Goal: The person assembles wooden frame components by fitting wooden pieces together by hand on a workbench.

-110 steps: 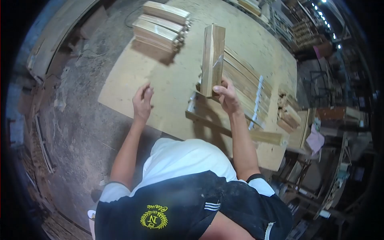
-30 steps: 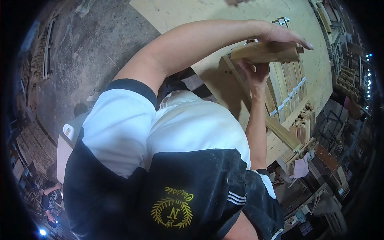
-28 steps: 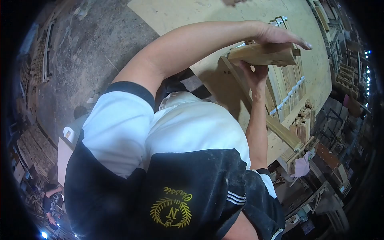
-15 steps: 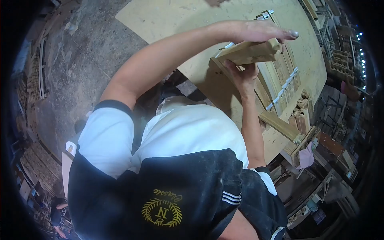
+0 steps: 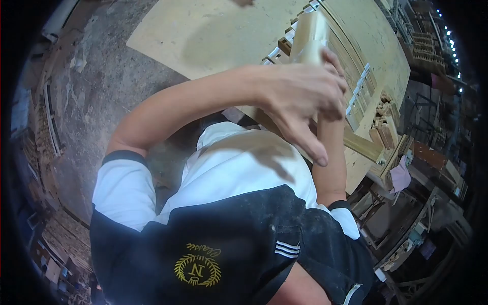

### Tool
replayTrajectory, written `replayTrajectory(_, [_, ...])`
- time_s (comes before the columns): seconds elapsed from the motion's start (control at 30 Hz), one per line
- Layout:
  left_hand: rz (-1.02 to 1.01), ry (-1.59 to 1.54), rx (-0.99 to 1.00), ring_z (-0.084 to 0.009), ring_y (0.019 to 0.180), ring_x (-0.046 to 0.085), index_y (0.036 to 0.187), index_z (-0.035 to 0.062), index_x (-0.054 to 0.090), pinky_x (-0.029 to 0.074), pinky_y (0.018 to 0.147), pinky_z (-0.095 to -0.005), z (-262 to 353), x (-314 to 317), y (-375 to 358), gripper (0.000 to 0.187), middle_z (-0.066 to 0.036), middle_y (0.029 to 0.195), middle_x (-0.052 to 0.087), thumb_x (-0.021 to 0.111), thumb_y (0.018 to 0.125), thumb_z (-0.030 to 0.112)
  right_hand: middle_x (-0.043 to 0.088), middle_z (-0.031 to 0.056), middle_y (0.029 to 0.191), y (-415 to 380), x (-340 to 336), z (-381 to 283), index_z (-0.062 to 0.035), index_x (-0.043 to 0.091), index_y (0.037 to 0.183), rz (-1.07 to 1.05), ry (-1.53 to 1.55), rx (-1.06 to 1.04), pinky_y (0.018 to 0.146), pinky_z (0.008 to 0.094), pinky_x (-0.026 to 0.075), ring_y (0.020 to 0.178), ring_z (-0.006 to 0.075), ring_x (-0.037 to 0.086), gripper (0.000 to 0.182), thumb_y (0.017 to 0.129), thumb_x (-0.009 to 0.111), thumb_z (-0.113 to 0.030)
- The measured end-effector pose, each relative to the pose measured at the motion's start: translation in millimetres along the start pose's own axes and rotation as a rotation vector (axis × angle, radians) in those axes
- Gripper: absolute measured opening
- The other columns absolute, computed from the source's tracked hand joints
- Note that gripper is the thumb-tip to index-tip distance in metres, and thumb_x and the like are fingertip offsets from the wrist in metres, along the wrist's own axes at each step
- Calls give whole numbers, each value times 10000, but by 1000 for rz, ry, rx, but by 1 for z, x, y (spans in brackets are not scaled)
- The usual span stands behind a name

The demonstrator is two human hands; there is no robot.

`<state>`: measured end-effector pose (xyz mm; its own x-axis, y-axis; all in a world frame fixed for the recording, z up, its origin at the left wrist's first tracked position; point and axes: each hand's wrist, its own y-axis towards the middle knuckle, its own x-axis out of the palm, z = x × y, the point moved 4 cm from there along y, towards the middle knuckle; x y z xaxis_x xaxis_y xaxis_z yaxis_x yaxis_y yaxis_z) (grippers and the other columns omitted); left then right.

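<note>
My right hand [image 5: 332, 62], mostly hidden behind the left, grips a short, thick wooden piece [image 5: 311, 38] by its near end; the piece points away from me. In front of the right wrist, my left hand [image 5: 305, 94] hangs palm down with its thumb stretched toward my body and away from the fingers. It overlaps the right forearm in this view. Beneath both hands lies a row of long wooden slats [image 5: 351, 48], with pale strips across them.
A pale board tabletop [image 5: 203, 30] carries the slats. Stacked small wood pieces [image 5: 385, 127] stand at its right, near a wooden bar [image 5: 363, 145]. A pink cloth [image 5: 400, 175] hangs at the corner. Concrete floor [image 5: 101, 91] shows at left.
The wooden piece has swung from lying crosswise to pointing away from me. My left hand has come off it and moved back toward my body, while the right keeps its grip.
</note>
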<state>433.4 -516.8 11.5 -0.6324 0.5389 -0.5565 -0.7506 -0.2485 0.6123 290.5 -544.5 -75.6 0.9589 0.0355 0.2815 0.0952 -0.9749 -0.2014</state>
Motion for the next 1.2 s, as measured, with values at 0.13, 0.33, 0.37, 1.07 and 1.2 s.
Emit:
replayTrajectory(0.13, [660,-551,-467,-219,1053,623,1167,14,652,451,953,-386,-56,-44,-61,525,-113,1100,676,569,935,477,648,112,1087,37,-14,-12,-3,530,1205,-83,-122,-288,875,343,583,968,191,666,468,811,775,-64])
replayTrajectory(0.33, [704,-421,-731,-187,983,612,1191,21,620,463,906,-353,-146,10,-91,501,-94,1024,669,492,1004,468,639,119,1140,38,-5,13,-1,465,1267,-98,-368,-367,925,357,565,1031,203,652,557,795,758,39])
replayTrajectory(0.37, [743,-460,-697,-175,924,601,1154,9,623,481,844,-338,-153,21,-91,540,-88,963,661,496,997,509,639,119,1141,35,-3,17,-2,455,1275,-96,-323,-351,929,353,562,1044,202,648,566,796,755,44])
replayTrajectory(1.07, [919,72,-470,-296,773,662,1006,17,650,522,685,-387,-150,78,-105,884,-125,866,644,320,867,825,603,210,1162,-11,11,26,54,245,1391,-112,-983,-1043,777,402,559,957,356,685,847,789,817,-112])
replayTrajectory(1.2, [890,-11,-512,-287,851,627,1004,0,623,497,722,-380,-143,83,-117,821,-152,908,605,388,888,778,642,194,1128,-22,-3,37,-6,371,1378,-97,-841,-711,884,384,534,1032,320,673,733,797,805,-111])
